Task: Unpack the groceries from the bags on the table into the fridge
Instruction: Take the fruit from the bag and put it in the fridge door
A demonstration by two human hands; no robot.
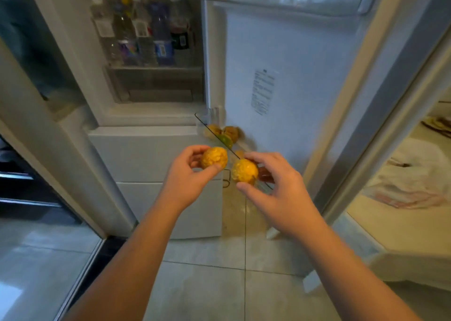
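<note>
In front of the open fridge [292, 76], both hands are loaded. The left hand [192, 174] has fingers and thumb curled round a yellow fruit [214, 157]. Just to its right, the right hand [275, 186] grips a second yellow fruit [244, 170] the same way. Both fruits hover dead centre, by the near edge of the glass shelf [203, 123].

If it were me, I'd set them down one at a time, left one first. Push each well back from the edge toward 12 o'clock, and only let go once it stops rolling, since round stuff on glass loves to wander. Nestling them against the fruit already there should keep them put.

Containers, left to right:
- The door bin [156, 83] at 11 o'clock is packed with upright bottles [146, 35].
- The shelf just past the hands holds a small pile of fruit [228, 133], brownish-yellow with one green piece.
- Out at 3 o'clock the table [390, 223] carries a crumpled plastic bag [410, 189]. Can't tell what's left in it.
</note>
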